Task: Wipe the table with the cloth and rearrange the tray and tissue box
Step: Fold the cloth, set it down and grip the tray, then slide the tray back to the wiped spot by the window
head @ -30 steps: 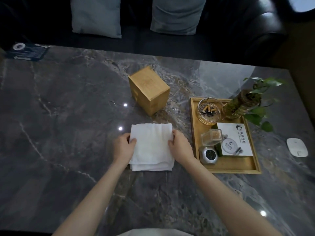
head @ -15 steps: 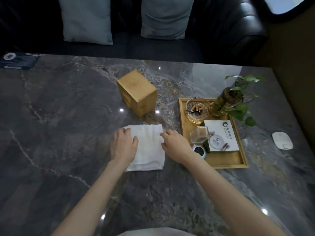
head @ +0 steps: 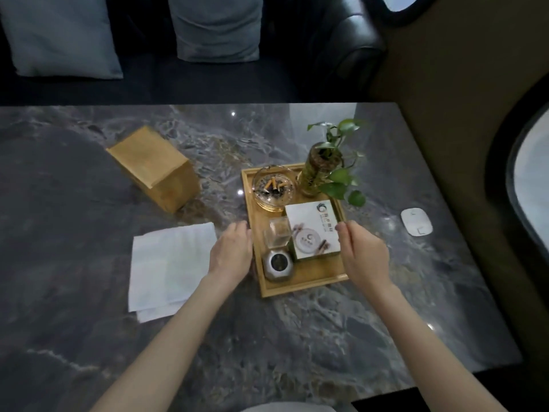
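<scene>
The folded white cloth lies flat on the dark marble table, left of centre, with no hand on it. The bamboo tissue box stands behind the cloth. To the right sits the wooden tray. My left hand rests against the tray's left rim, fingers loosely curled. My right hand hovers over the right rim with thumb and fingers apart. Neither hand holds anything.
The tray carries a glass ashtray with butts, a plant in a glass vase, a white box, a small glass and a round silver object. A white pad lies right of the tray. A dark sofa with cushions lies beyond the far edge.
Both hands have left the cloth and moved right to the two sides of the tray. The cloth stays where it was.
</scene>
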The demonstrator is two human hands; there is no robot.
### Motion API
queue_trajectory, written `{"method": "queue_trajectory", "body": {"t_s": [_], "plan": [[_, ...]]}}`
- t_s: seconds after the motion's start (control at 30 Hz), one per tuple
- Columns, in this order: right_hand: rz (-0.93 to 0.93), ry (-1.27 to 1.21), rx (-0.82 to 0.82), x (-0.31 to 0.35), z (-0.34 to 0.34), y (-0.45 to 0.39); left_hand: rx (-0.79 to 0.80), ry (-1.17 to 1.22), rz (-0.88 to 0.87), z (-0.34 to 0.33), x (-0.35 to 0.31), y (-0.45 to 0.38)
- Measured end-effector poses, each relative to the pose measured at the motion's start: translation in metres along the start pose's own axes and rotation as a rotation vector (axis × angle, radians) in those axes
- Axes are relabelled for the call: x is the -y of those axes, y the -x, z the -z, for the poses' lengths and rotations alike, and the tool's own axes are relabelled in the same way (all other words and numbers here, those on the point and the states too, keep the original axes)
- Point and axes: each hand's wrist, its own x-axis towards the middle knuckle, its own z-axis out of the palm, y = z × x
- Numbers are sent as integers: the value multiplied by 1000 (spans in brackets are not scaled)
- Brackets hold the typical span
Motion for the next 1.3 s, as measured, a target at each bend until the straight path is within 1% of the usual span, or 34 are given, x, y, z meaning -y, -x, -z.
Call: {"method": "queue_trajectory", "body": {"t_s": [0.1,0.13,0.2,0.3,0.37,0.57,0.7,0.83,1.03,1.17,1.3], "plan": [[-129,-6,-19,-37,-13,-4,20,-1,126,-20,-8,-6],[-156,-4,-2,-46,-17,-8,25,-17,160,-25,-9,-8],[-202,16,85,-59,-27,-19,46,-72,192,-33,-11,-11],[-185,41,213,-71,-42,-33,61,-159,187,-39,-12,-16],[-156,49,238,-75,-49,-39,64,-195,188,-41,-12,-20],[-115,131,211,-76,-63,-42,70,-335,210,-48,-15,-23],[-150,194,197,-73,-72,-46,68,-361,236,-51,-16,-24],[-73,212,206,-76,-73,-49,64,-339,209,-48,-16,-25],[-33,152,205,-78,-71,-51,54,-340,164,-43,-18,-25],[-15,71,136,-79,-63,-54,37,-343,148,-43,-25,-23],[37,68,64,-88,-47,-61,14,-325,138,-48,-40,-21]]}}
